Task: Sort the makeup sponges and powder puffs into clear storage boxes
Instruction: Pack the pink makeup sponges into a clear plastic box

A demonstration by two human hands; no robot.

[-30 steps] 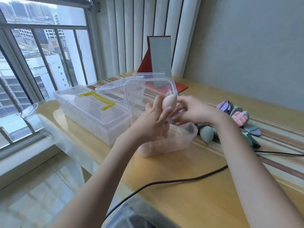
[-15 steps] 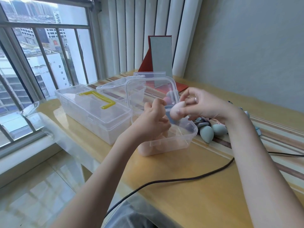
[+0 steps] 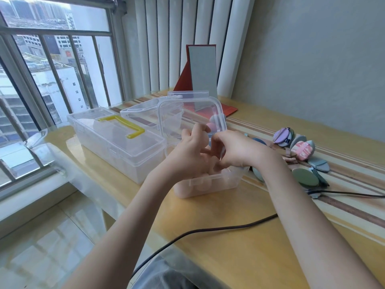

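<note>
A small clear box (image 3: pixel 210 182) stands open near the front of the table (image 3: pixel 239 243), its hinged lid (image 3: pixel 191 115) raised upright behind it. Pale, rounded sponges (image 3: pixel 201 185) show through its frosted front wall, low inside. Through the lid a pink sponge (image 3: pixel 213 127) and a paler one just above it can be seen; whether they sit in the box or behind it cannot be told.

Both hands meet over the box's opening. The left hand (image 3: pixel 191 151) is raised with fingers curled, its fingertips (image 3: pixel 203 129) up near the pink sponge. The right hand (image 3: pixel 233 149) reaches in from the right, fingers bent down into the box. The hands overlap, and whether either one grasps a sponge cannot be told.

Left of the box, just beside it, sits a larger clear box (image 3: pixel 116 147), closed, with a yellow handle (image 3: pixel 125 127) on its lid. Another clear lid (image 3: pixel 145 113) lies behind, between the two.

To the right, well apart from the box, powder puffs lie in a loose group on the striped cloth (image 3: pixel 343 163): a purple puff (image 3: pixel 282 137), a pink patterned puff (image 3: pixel 302 151), a grey puff (image 3: pixel 318 164) and a green puff (image 3: pixel 305 177). A teal sponge (image 3: pixel 257 174) peeks out by the right wrist.

A black cable (image 3: pixel 208 231) crosses the table in front. A red-backed mirror (image 3: pixel 203 69) stands at the back by the blinds (image 3: pixel 173 42).
</note>
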